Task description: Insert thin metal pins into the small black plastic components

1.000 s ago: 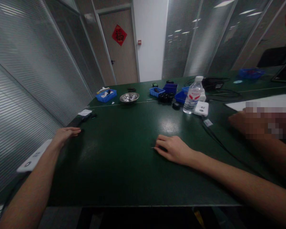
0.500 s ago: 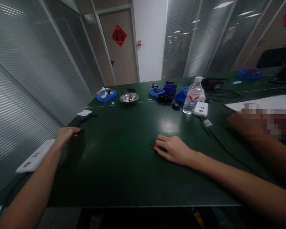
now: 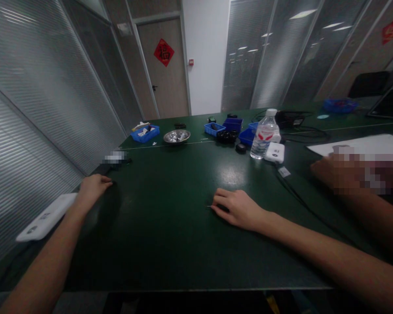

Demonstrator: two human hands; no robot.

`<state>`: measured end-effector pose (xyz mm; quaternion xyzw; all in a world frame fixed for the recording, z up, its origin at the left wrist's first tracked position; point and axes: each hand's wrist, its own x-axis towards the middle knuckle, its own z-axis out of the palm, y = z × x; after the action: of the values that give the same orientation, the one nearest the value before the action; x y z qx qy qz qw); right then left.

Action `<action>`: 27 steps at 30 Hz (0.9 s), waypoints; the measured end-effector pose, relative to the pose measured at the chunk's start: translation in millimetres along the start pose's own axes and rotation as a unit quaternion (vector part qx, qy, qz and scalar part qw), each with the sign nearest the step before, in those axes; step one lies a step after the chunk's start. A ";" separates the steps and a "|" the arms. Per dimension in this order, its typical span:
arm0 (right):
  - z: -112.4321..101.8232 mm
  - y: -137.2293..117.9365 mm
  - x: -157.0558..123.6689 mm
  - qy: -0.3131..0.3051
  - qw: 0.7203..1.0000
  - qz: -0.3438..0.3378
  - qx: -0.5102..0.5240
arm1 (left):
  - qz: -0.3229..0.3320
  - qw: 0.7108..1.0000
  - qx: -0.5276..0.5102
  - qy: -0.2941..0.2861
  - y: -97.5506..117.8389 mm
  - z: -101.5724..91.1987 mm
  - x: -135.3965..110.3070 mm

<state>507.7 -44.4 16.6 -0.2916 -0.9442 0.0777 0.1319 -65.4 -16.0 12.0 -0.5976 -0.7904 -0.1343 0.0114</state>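
At the left of the green table [image 3: 170,235], my left hand [image 3: 93,189] rests with its fingers pinched together. A tiny dark spot shows at its fingertips, too small to make out. Close beyond that hand lie dark items, partly covered by a blurred patch. My right hand [image 3: 237,208] lies on the tabletop right of the middle, fingers curled. Thumb and forefinger meet at a thin, pale, needle-like sliver [image 3: 208,206], which points left. Its kind cannot be told.
Behind are a metal dish [image 3: 177,137], blue trays [image 3: 145,133], a water bottle [image 3: 263,135] and a white power bank [image 3: 275,152] with a cable. Another white device [image 3: 47,218] lies by my left forearm. At right, another person's hand [image 3: 324,172] rests near white paper [image 3: 376,141].
The view has tilted slightly, so most things sit a little lower. My left hand has turned a little, its fingertips lower. My right hand keeps its pinch at the same place.
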 end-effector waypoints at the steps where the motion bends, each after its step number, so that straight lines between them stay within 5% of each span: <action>1: -0.2 -0.2 0.0 0.000 1.000 0.000 -0.001 | 0.013 1.000 0.016 0.004 3.7 1.7 -2.8; 10: -3.1 -2.5 -0.4 -0.006 1.000 0.003 0.005 | 0.040 0.988 0.147 0.027 35.4 4.1 -22.4; 27: -3.9 -4.0 0.4 -0.010 1.000 0.004 0.008 | 0.058 0.988 0.130 0.062 43.2 8.8 -29.5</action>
<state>506.4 -47.1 21.3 -0.2938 -0.9436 0.0886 0.1246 -14.8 -30.9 6.8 -0.6267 -0.7626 -0.0658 0.1457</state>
